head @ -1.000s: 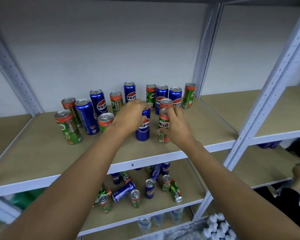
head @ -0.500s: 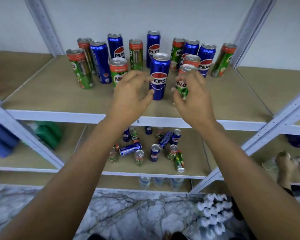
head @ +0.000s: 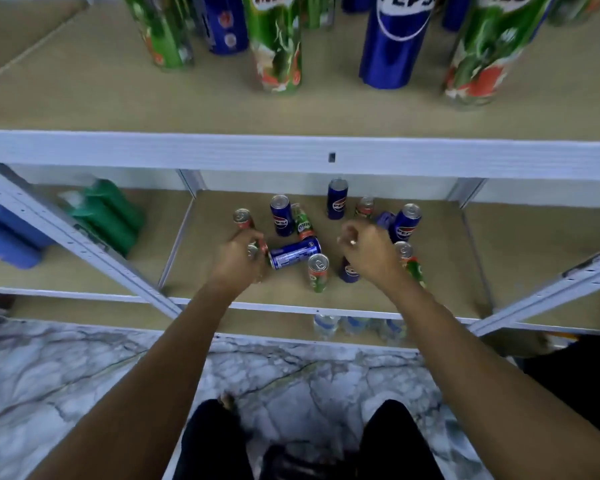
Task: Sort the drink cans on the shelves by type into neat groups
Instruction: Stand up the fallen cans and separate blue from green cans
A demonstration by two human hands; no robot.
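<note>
Pepsi can [head: 294, 252] toppled, long axis sideways, just right of left hand [head: 238, 258] gripping Milo can [head: 257, 250]; right hand [head: 369, 251] curled, grasp unclear.

Both forearms are bare to the elbow, no sleeve showing anywhere along them. The right hand [head: 368, 252] carries a small pale ring on one finger, blurred, perhaps metal. The left hand [head: 238, 259] wears nothing visible. Below, the legs [head: 395, 441] are in dark trousers.
</note>
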